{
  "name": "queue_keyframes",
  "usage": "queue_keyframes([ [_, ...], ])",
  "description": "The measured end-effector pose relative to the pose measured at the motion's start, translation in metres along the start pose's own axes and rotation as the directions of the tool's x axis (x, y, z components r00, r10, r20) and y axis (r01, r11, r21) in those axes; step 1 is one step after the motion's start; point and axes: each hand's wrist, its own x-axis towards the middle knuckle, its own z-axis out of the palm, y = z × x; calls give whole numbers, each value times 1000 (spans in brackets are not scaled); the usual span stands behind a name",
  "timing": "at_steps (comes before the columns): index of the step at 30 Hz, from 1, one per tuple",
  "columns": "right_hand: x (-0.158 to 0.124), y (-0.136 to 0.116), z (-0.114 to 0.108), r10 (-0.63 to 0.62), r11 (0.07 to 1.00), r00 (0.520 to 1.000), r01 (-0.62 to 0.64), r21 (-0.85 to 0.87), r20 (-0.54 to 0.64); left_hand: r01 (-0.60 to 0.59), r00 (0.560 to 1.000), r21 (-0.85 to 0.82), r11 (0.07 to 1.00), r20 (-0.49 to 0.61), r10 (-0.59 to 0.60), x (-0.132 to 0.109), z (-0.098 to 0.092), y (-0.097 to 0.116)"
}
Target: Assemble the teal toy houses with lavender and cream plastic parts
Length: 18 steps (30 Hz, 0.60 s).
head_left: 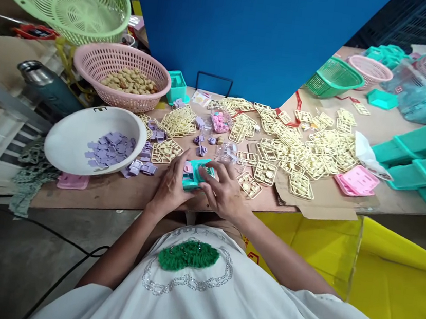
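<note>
A small teal plastic case [194,174] with a pink piece in its left part is held over the table's front edge. My left hand [173,183] is wrapped round its left side. My right hand [223,186] has its fingers bent over the right part of the case, touching it; what lies under the fingertips is hidden. Just beyond the hands are small purple parts [200,150], a clear plastic piece [227,152] and cream-coloured part frames [264,172].
A white bowl [57,143] of purple pieces and a pink basket [119,99] of peanuts stand at the left. More cream frames [324,152], a pink tray [358,180] and teal boxes [425,167] lie right. A blue panel [236,33] rises behind.
</note>
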Motion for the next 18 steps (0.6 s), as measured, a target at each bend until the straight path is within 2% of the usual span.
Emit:
queue_keyframes([
  [3,0,-2,0,-56,998,998,57,-28,28,0,1000,-13,1000,7,0,0,0,-3],
  [7,0,-7,6,-55,997,990,62,-46,128,-15,1000,-17,1000,23,15,0,0,-5],
  [9,0,-7,10,-44,999,989,47,-21,139,-9,1000,-6,1000,29,9,0,0,-5],
  [12,2,3,10,7,984,998,-19,176,69,14,1000,2,1000,18,-14,-1,2,-5],
  [14,3,14,7,116,945,992,-98,312,-40,22,1000,9,1000,-5,-22,-2,3,-4],
  [16,4,24,4,221,914,966,-158,373,-131,15,1000,17,1000,-28,-14,-2,4,-5],
  [18,4,31,6,243,908,959,-173,381,-145,-2,999,19,1000,-39,3,-3,4,-6],
])
